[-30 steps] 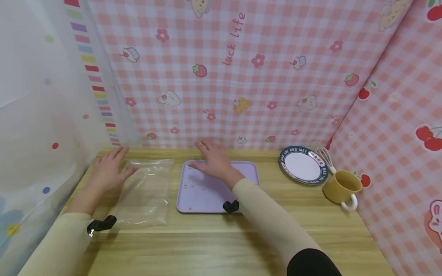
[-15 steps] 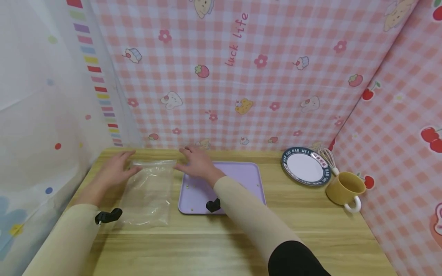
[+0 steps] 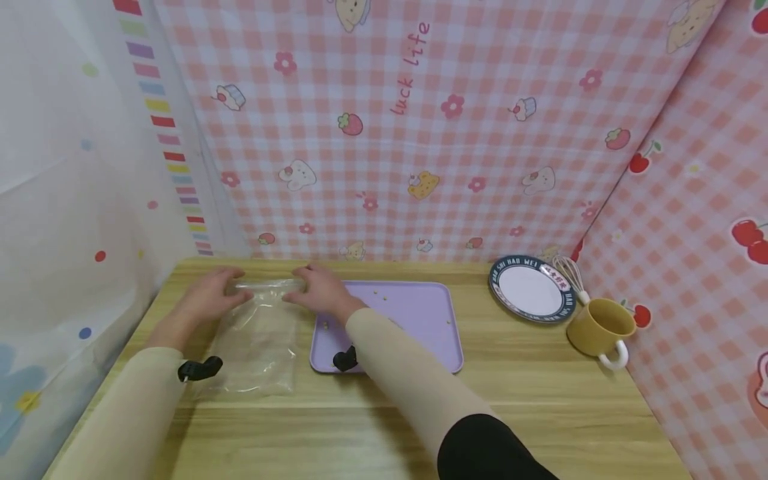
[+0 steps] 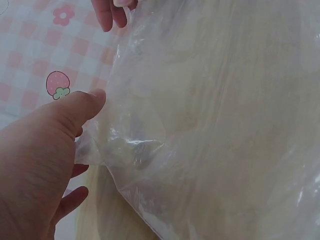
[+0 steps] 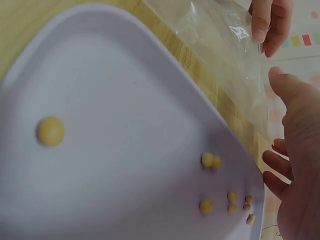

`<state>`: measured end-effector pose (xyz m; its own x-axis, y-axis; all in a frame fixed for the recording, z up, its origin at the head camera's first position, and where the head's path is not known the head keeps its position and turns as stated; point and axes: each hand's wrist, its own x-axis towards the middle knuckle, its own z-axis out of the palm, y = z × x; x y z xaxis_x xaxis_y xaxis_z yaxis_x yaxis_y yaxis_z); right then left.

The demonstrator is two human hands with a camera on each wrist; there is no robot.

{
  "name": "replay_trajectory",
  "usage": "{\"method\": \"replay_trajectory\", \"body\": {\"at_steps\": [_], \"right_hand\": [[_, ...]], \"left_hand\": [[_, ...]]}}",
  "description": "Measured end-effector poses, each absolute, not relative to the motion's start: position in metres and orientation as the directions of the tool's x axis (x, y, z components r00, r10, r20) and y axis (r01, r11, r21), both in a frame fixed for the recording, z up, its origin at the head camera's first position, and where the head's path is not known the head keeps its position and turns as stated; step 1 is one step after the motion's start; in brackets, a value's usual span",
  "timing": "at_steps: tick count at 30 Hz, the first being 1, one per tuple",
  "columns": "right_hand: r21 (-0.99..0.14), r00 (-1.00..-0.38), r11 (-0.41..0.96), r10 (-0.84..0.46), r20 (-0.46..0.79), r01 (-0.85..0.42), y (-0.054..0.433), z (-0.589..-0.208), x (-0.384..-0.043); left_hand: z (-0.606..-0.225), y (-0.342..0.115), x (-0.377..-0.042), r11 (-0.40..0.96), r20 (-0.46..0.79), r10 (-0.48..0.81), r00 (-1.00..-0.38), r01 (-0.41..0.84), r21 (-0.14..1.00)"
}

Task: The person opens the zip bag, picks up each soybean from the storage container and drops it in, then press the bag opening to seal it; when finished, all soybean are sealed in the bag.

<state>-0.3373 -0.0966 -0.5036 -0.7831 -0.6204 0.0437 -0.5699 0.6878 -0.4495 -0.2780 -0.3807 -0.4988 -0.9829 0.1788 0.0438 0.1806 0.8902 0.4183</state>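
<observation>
A clear plastic zip bag (image 3: 258, 340) lies flat on the left side of the table, its opening toward the back wall. My left hand (image 3: 210, 293) pinches the bag's far left corner; in the left wrist view its thumb (image 4: 92, 102) lies over the film and fingers behind it. At the far right corner is my right hand (image 3: 321, 290), thumb and fingers apart on either side of the bag's edge in the right wrist view. Beneath that forearm sits a lilac tray (image 3: 420, 313) with several small round yellow beans (image 5: 206, 206) scattered on it.
To the right stand a white plate (image 3: 531, 287) with a dark lettered rim, a whisk (image 3: 570, 273) and a yellow mug (image 3: 600, 327) with a white handle. Patterned cloth walls (image 3: 384, 153) enclose the wooden table (image 3: 336, 427) at the back and sides.
My right hand has moved left from above the tray to the bag's right corner. My left hand has shifted slightly right and taken hold of the left corner.
</observation>
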Motion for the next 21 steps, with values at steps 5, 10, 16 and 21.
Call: {"method": "replay_trajectory", "body": {"at_steps": [5,10,16,21], "right_hand": [[-0.455,-0.794,0.699,-0.608,0.029,-0.552,-0.102,-0.506,-0.336],[-0.430,-0.792,0.708,-0.610,0.025,-0.560,-0.105,-0.506,-0.332],[-0.475,-0.758,0.648,-0.650,0.063,-0.595,-0.105,-0.507,-0.329],[-0.600,-0.751,0.561,-0.652,0.104,-0.571,-0.099,-0.499,-0.330]], "left_hand": [[-0.502,-0.381,-0.277,0.880,0.030,0.183,-0.983,0.178,0.440],[-0.508,-0.384,-0.277,0.859,0.036,0.186,-0.982,0.180,0.480],[-0.504,-0.382,-0.273,0.826,0.074,0.204,-0.976,0.212,0.522],[-0.483,-0.375,-0.265,0.798,0.122,0.200,-0.972,0.234,0.555]]}}
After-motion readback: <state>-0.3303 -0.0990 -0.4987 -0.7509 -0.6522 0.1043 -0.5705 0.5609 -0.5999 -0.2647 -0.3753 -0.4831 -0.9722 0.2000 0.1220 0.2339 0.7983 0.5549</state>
